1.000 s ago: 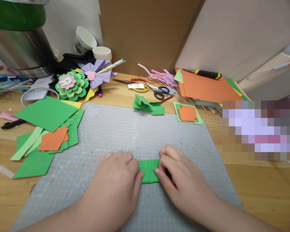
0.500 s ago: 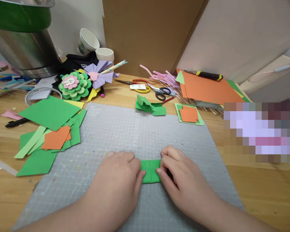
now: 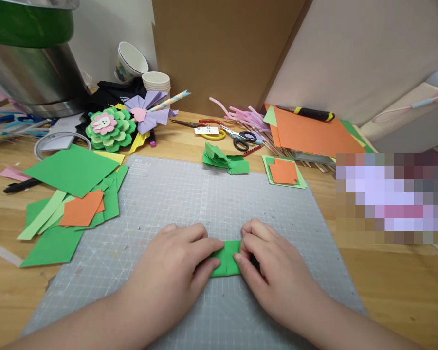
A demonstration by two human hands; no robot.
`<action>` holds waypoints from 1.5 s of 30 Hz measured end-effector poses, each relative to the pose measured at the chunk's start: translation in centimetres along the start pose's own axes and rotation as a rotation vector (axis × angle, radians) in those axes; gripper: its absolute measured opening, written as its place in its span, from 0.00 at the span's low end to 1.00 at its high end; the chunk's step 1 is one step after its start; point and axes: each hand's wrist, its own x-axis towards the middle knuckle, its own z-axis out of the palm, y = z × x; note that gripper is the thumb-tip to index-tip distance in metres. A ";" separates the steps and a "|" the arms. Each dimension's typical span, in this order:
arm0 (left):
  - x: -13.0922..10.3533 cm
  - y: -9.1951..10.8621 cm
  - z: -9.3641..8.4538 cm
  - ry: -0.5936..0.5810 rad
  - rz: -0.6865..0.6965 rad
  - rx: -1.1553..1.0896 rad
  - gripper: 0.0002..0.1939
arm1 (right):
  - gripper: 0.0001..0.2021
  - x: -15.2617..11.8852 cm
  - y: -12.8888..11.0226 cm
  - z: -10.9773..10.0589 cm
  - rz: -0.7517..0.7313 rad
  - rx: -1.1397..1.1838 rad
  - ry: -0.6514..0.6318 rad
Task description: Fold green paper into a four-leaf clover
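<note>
A small folded piece of green paper (image 3: 230, 257) lies on the grey cutting mat (image 3: 190, 199), a crease running down its middle. My left hand (image 3: 175, 265) grips its left end, with the index fingertip on the upper face near the crease and the thumb at the side. At the right end, my right hand (image 3: 273, 262) pinches the paper between thumb and curled fingers. Both outer ends are hidden under my hands. Farther back on the mat sits a folded green paper shape (image 3: 224, 159).
Green and orange paper pieces (image 3: 82, 206) overlap the mat's left edge. Orange squares on green sheets (image 3: 283, 171) lie at its right corner. Behind are scissors (image 3: 241, 138), pink sticks (image 3: 244, 116), a green paper flower (image 3: 111, 129) and an orange sheet (image 3: 314, 131) under a black-and-yellow cutter (image 3: 308, 113).
My left index finger has stretched out to the right over the green paper, toward its middle crease. My right hand keeps its pinch, nearly still.
</note>
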 end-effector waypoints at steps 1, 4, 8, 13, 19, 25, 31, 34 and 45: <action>0.0 0.0 0.0 -0.005 0.002 0.007 0.08 | 0.08 0.0 0.0 0.0 0.000 -0.002 0.001; 0.0 0.2 -0.1 -0.034 0.026 0.045 0.10 | 0.09 0.0 0.0 -0.1 0.004 -0.001 -0.004; -0.1 0.1 -0.3 -0.022 0.049 0.142 0.16 | 0.08 -0.3 0.0 0.0 -0.004 0.007 -0.008; 0.2 -0.7 -0.6 0.024 0.095 0.152 0.20 | 0.08 -0.3 0.0 0.2 -0.017 0.003 0.009; 0.8 -0.9 -0.9 0.018 0.109 0.192 0.16 | 0.05 -0.7 0.1 -0.7 -0.045 0.096 0.046; 0.7 -1.1 -0.8 0.064 0.144 0.199 0.13 | 0.16 -3.0 -2.0 -1.0 -0.341 -0.075 0.015; 0.4 -0.9 -0.7 0.096 0.170 0.226 0.13 | 0.16 -3.7 -4.5 0.7 -0.268 -0.178 -0.032; 0.4 -1.0 -0.4 0.106 0.177 0.228 0.11 | 0.15 -3.3 -4.8 1.0 -0.232 -0.128 -0.041; 0.7 -1.8 0.0 0.139 0.195 0.218 0.11 | 0.12 -3.3 -4.3 1.8 -0.322 -0.004 0.130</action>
